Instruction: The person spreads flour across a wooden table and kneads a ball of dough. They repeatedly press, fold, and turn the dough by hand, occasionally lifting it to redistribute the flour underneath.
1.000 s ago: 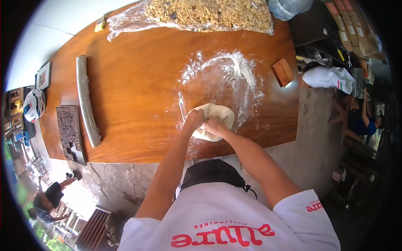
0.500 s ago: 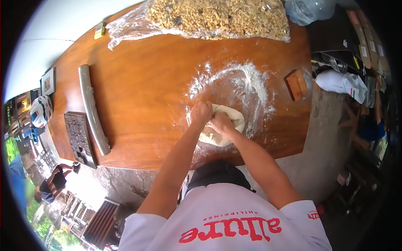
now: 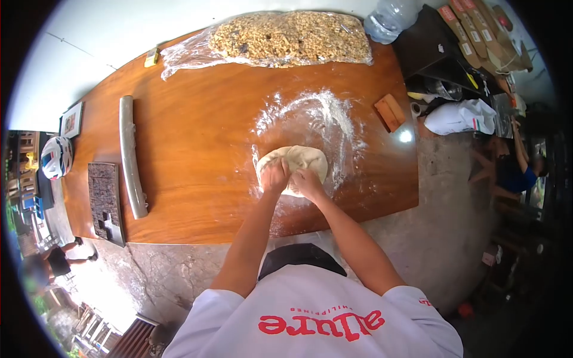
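Both fists press side by side on the near edge of the dough (image 3: 298, 162): left hand (image 3: 275, 176) and right hand (image 3: 306, 181), fingers curled into it. The dough lies on the wooden table (image 3: 197, 137), scattered flour (image 3: 325, 113) just beyond, a plastic-wrapped tray (image 3: 286, 39) at the far edge.

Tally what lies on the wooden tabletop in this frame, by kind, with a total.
Dough: 1
Flour patch: 1
Plastic-wrapped nut slab: 1
Long grey roller: 1
Dark carved mould: 1
Small wooden block: 1
Small yellow item: 1
Total: 7
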`<state>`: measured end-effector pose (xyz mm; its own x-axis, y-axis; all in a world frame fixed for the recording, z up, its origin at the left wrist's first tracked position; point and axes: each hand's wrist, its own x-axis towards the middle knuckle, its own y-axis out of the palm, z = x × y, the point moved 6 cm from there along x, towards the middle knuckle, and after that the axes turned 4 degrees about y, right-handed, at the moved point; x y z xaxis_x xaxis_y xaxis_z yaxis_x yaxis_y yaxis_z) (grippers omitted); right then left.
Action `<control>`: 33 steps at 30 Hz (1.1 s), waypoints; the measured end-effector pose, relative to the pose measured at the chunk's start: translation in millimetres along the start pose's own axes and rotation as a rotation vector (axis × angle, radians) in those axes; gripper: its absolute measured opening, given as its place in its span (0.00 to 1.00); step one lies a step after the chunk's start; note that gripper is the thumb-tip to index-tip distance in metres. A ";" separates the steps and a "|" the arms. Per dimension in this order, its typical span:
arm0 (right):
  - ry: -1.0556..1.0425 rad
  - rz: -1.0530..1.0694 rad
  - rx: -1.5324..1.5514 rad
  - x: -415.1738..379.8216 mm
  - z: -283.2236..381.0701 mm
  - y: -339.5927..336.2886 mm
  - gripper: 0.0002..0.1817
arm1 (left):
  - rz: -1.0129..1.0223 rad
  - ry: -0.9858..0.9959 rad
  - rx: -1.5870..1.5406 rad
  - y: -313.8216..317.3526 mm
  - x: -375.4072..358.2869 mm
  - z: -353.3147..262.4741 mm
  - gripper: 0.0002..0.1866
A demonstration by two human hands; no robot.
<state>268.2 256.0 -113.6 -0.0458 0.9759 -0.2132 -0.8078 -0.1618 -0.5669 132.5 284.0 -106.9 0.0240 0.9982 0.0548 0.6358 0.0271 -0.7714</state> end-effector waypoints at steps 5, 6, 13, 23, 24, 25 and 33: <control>0.551 0.062 0.642 -5.8 -26.3 3.4 0.18 | 0.293 0.134 0.170 5.8 -23.4 -18.6 0.23; 0.558 0.068 0.645 1.4 -27.6 0.1 0.18 | 0.486 0.086 0.239 8.4 -24.6 -20.5 0.24; 0.953 0.412 0.623 25.7 -37.1 8.0 0.16 | 0.812 0.099 0.191 20.0 -5.0 -23.4 0.26; 0.234 0.789 -0.428 100.3 -1.4 -14.5 0.20 | 0.925 -0.009 0.133 54.9 9.5 -39.7 0.23; 0.227 0.747 -0.391 102.8 -5.1 -14.9 0.21 | 0.867 -0.050 0.072 51.6 11.8 -43.6 0.23; 0.229 0.740 -0.393 103.6 -8.6 -13.1 0.21 | 0.848 -0.040 0.044 48.8 15.4 -49.0 0.18; 0.321 0.002 -0.229 96.3 1.1 -22.0 0.22 | 0.547 -0.036 -0.020 65.6 16.6 -38.1 0.22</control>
<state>280.9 353.7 -120.8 0.1685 0.8860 -0.4320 -0.6538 -0.2275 -0.7216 204.0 300.4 -132.4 0.3284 0.8678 -0.3729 0.5524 -0.4967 -0.6695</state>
